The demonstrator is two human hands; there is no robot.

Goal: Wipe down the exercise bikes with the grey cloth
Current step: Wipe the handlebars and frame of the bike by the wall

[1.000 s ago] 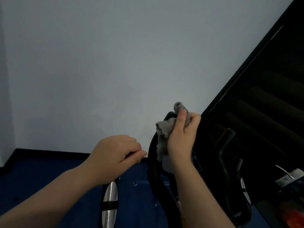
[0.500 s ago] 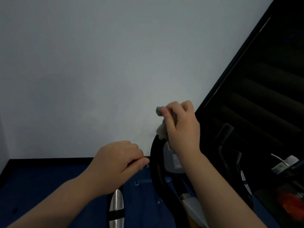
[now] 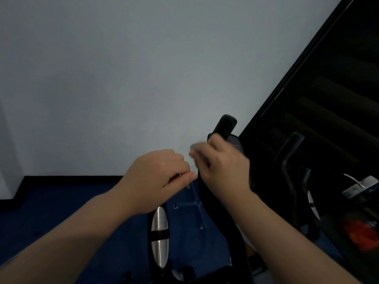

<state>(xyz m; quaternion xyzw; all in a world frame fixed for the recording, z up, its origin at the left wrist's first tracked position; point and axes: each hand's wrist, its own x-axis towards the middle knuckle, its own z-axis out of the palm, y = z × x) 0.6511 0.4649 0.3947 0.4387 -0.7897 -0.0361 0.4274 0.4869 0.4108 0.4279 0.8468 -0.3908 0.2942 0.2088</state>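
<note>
Right hand (image 3: 223, 171) slid down upright black handlebar (image 3: 225, 126), clutching grey cloth (image 3: 194, 147); left hand (image 3: 155, 177) fisted.

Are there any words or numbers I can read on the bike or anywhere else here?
No, nothing here can be read.
Bike console: a pale panel shows behind the right hand, but it is too blurred and mostly hidden.
Grey-white thing at the right edge: too small and blurred to tell if it carries any print.
Silver grip plates on the handlebar, grey cloth, wall: no writing shows.
</note>
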